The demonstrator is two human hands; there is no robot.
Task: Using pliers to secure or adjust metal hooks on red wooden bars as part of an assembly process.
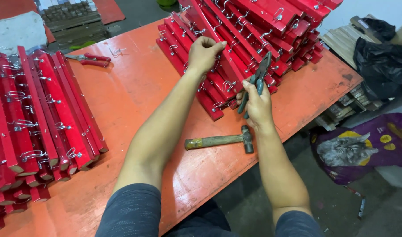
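Note:
My left hand [204, 53] grips a long red wooden bar [212, 38] with metal hooks, lying tilted on top of a stack of similar red bars [271, 30]. My right hand [257, 103] holds grey pliers [256, 79] with their jaws pointing up near the bar's lower end. A hammer [220, 140] with a wooden handle lies on the red-orange table [135, 92] just below my right hand.
A second pile of red hooked bars [38, 118] lies at the left. Red-handled pliers [90, 59] rest at the far left of the table. Wooden slats [341, 41], a black bag [383, 61] and a purple sack [367, 147] sit beyond the right edge.

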